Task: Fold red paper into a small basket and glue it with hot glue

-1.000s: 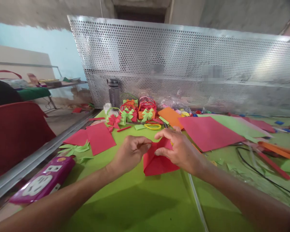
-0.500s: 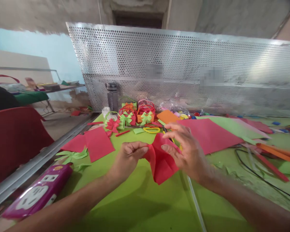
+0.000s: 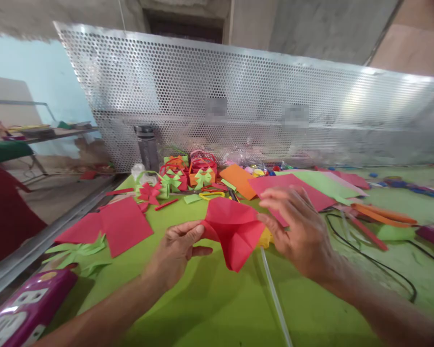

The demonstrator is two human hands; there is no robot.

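Observation:
A folded red paper piece (image 3: 235, 231), its top spread into an open pocket, is held above the green tabletop (image 3: 198, 308). My left hand (image 3: 181, 246) pinches its left corner between thumb and forefinger. At the opposite side is my right hand (image 3: 292, 226), fingers apart and curved, its thumb tip at the paper's right edge. Behind the paper lie yellow-handled scissors (image 3: 211, 195). Below my right hand a yellow glue gun, partly hidden, shows with a clear glue stick (image 3: 277, 299) running toward the front.
Small paper bags with green bows (image 3: 203, 177) stand at the back beside a grey bottle (image 3: 147, 147). Red sheets (image 3: 126, 224) lie left, a purple power strip (image 3: 29, 303) front left. A black cable (image 3: 376, 260) curves at right.
The view has shifted right. The red paper has opened wider and turned its pocket toward the camera. My left hand's lower fingers have loosened from their curl.

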